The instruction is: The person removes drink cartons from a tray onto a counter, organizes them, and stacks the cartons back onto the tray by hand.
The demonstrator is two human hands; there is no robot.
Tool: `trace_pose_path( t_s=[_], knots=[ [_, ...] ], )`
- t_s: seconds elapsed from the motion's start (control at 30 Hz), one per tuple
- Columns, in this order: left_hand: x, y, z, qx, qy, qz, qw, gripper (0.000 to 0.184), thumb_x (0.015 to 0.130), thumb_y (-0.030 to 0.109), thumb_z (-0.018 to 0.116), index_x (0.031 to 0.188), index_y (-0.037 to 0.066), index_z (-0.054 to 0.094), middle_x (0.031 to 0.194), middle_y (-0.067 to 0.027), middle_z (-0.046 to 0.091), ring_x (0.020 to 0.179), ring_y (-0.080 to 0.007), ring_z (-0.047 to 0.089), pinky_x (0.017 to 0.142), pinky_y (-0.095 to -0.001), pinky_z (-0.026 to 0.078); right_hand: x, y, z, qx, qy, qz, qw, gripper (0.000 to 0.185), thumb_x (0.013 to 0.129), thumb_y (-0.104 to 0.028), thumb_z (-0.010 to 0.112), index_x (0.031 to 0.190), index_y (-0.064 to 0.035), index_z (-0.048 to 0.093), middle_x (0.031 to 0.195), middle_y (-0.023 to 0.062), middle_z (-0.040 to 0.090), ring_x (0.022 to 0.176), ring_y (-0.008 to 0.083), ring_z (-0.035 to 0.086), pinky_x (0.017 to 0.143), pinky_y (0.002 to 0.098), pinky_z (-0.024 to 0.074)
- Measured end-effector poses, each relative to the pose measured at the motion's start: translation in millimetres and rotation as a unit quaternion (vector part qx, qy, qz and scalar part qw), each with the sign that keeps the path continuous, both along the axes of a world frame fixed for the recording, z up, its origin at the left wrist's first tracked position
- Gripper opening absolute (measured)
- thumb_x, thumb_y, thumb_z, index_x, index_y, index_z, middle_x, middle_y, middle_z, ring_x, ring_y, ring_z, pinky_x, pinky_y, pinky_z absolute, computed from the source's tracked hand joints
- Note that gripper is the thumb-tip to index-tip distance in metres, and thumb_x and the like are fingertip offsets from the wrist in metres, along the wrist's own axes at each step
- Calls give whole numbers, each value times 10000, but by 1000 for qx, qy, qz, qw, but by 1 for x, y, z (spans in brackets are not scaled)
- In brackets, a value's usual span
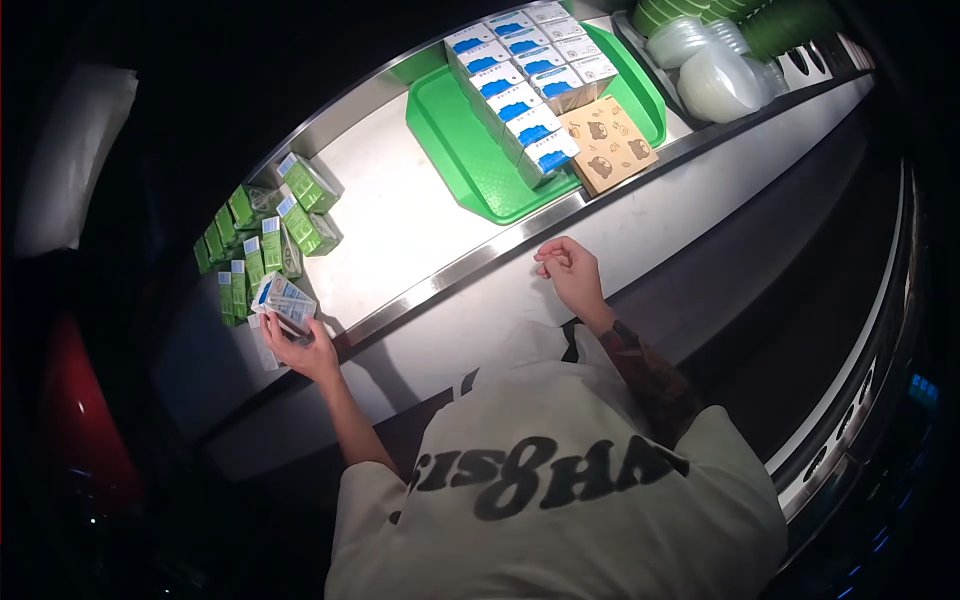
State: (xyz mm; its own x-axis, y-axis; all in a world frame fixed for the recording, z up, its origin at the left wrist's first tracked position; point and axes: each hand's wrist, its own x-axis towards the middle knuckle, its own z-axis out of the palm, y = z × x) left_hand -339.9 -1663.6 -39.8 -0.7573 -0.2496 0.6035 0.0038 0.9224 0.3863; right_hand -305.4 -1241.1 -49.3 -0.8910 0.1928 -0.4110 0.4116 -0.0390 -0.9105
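My left hand (300, 350) is at the left end of the counter, its fingers wrapped round a white and blue carton (287, 303). Right beside that carton stand several green cartons (254, 257) in a loose cluster. My right hand (569, 268) hovers just off the counter's front edge with its fingers curled in and nothing visible in them. Beyond it lies a green tray (450, 140) holding rows of white and blue boxes (516, 101). A brown box with bear prints (608, 145) sits at the tray's front right corner.
Clear plastic containers (717, 82) and green stacked items (680, 14) are at the back right. A metal rim (430, 283) runs along the front of the white counter (370, 210). A whitish sheet-like object (82, 155) shows at the far left.
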Motion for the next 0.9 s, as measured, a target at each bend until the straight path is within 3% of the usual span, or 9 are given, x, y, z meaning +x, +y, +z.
trace_pose_path(
  t_s=[0.1, 0.2, 0.43, 0.5, 0.6, 0.63, 0.73, 0.77, 0.9],
  knots=[
    [0, -2, 7, 12, -4, -47, 999, 522, 760, -35, 665, 1271, 20, 574, 1384, -177, 468, 1277, -372, 507, 1049, -450, 443, -10, 21, 6, 63, 33, -60, 996, 174, 913, 36, 569, 1087, 41, 577, 1023, 106, 668, 771, 122, 667, 706, 247, 543],
    [4, -1, 18, 107, -50, -114, 986, 488, 759, -30, 660, 1240, 23, 599, 1380, -176, 477, 1264, -366, 520, 1041, -445, 447, -27, 32, 8, 144, 99, -70, 982, 283, 883, 28, 631, 1154, 41, 553, 1132, 138, 627, 759, 129, 650, 692, 244, 541],
    [19, -2, 34, 92, -115, -138, 980, 456, 732, -35, 646, 1185, 23, 656, 1370, -176, 534, 1219, -329, 562, 983, -418, 475, -75, 32, 37, 253, 218, 5, 942, 825, 813, -136, 781, 1453, 44, 292, 1309, 207, 455, 760, 181, 641, 729, 308, 529],
    [27, 1, 32, 125, -170, -138, 968, 463, 744, -14, 680, 1203, 40, 660, 1372, -177, 533, 1193, -331, 571, 981, -417, 473, -82, 32, 35, 224, 205, 4, 953, 824, 817, -139, 779, 1453, 47, 290, 1302, 214, 455, 741, 187, 643, 723, 314, 530],
    [34, -1, 18, 1, -149, -49, 988, 451, 758, 42, 735, 1204, 49, 667, 1385, -182, 526, 1180, -339, 575, 968, -426, 480, -89, 35, 31, 203, 197, 12, 959, 820, 824, -144, 775, 1451, 53, 285, 1296, 226, 456, 714, 196, 650, 708, 323, 535],
    [34, -11, 14, -99, -172, -12, 980, 518, 764, 139, 787, 1257, 76, 638, 1405, -180, 515, 1188, -369, 563, 988, -443, 464, -91, 36, 27, 196, 196, 17, 961, 816, 826, -144, 773, 1449, 54, 285, 1293, 225, 458, 715, 197, 651, 705, 323, 537],
    [22, -5, 28, -251, -162, 107, 948, 602, 770, 224, 799, 1318, 91, 589, 1398, -174, 527, 1204, -386, 554, 1010, -462, 444, -96, 37, 23, 176, 182, 30, 967, 800, 834, -148, 770, 1441, 57, 291, 1287, 227, 459, 714, 198, 652, 694, 319, 539],
    [17, -24, 19, -183, -179, 84, 963, 657, 768, 289, 802, 1344, 96, 549, 1400, -166, 528, 1254, -391, 523, 1023, -479, 434, -97, 38, 22, 171, 177, 32, 969, 794, 836, -150, 768, 1437, 58, 294, 1285, 229, 459, 714, 198, 652, 690, 318, 539],
    [-5, -47, 23, -141, -193, 121, 964, 643, 776, 350, 802, 1303, 85, 549, 1415, -158, 517, 1284, -389, 502, 1005, -500, 449, -101, 41, 14, 173, 186, 29, 967, 771, 815, -120, 794, 1414, 44, 337, 1211, 170, 522, 719, 148, 657, 616, 264, 538]
  ],
)
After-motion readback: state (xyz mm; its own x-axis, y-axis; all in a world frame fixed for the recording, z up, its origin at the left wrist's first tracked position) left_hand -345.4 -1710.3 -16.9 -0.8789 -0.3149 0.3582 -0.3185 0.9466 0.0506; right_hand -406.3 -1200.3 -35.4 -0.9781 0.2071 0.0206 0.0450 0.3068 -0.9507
